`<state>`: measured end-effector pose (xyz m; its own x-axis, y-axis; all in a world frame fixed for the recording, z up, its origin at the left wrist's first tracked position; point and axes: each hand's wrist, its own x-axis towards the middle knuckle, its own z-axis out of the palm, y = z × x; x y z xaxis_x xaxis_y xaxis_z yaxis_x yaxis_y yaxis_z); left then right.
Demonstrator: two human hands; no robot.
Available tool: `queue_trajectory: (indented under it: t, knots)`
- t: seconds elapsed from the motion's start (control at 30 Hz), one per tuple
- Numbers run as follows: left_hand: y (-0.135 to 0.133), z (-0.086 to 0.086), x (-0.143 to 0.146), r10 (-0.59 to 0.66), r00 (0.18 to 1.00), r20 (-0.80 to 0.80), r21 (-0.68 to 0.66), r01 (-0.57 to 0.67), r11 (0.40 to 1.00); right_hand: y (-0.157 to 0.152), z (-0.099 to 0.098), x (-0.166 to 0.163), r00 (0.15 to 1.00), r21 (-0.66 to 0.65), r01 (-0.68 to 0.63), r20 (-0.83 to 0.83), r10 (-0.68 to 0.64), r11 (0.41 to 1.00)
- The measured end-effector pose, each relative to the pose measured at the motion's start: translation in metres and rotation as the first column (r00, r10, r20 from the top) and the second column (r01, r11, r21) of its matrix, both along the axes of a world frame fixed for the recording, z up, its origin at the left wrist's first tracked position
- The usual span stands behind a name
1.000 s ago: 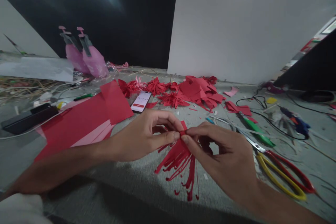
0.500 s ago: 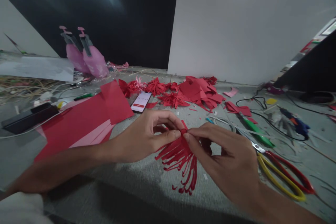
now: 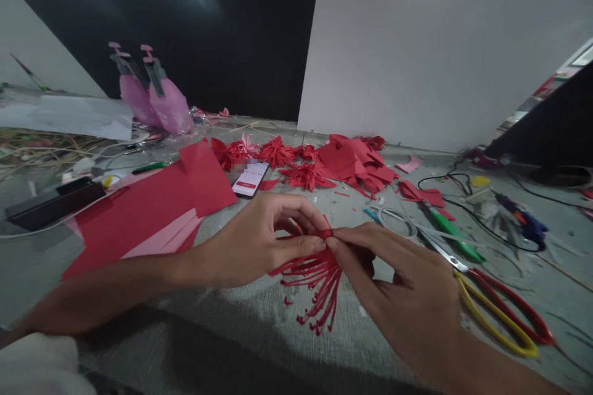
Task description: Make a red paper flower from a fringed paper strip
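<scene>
A red paper fringe point(image 3: 319, 287) hangs between my hands, its thin strips fanned downward with curled tips. My left hand point(image 3: 273, 237) pinches its gathered top between thumb and fingers. From the other side, my right hand point(image 3: 398, 278) pinches the same gathered band, thumb and forefinger meeting the left fingertips. Part of the band is hidden behind the fingers. Just beyond the hands lie red fringed paper flowers point(image 3: 304, 176). Scissors point(image 3: 498, 305) with one red and one yellow handle loop rest right of my right hand.
Red paper sheets point(image 3: 148, 203) lie at left beside a black box-shaped thing point(image 3: 55, 202). A phone point(image 3: 250, 179) lies beyond my left hand. Red paper pieces point(image 3: 354, 160) are heaped farther back. Pink spray bottles point(image 3: 169, 105) stand at back left. A green-handled tool point(image 3: 456, 237) and cables lie at right.
The fringe has turned slightly between my fingertips; its strips are drawn closer together and their tips sit farther left. Both hands keep their pinch. The view has shifted slightly.
</scene>
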<state>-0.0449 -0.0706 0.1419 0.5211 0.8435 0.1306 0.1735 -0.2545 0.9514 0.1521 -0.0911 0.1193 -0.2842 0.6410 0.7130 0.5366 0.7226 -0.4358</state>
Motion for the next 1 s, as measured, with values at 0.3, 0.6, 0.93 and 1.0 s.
queue_trajectory:
  t: [0.3,0.6,0.93,1.0]
  knots:
    - [-0.006,-0.004,0.004,0.171,0.978,-0.123,0.259,-0.135,0.957,0.002,-0.014,0.003,0.98,0.188,0.032,0.188,-0.067,0.982]
    - [-0.007,-0.013,0.007,0.265,0.942,-0.206,0.429,-0.156,0.89,0.001,-0.018,-0.003,0.985,0.072,0.127,0.108,-0.134,0.989]
    - [-0.002,-0.024,0.008,0.298,0.916,-0.27,0.525,-0.12,0.843,0.01,-0.021,-0.004,1.0,-0.199,0.016,-0.003,-0.017,0.98]
    - [-0.001,-0.024,0.007,0.283,0.92,-0.272,0.508,-0.112,0.854,0.01,-0.02,-0.005,0.999,-0.181,0.029,-0.02,-0.033,0.983]
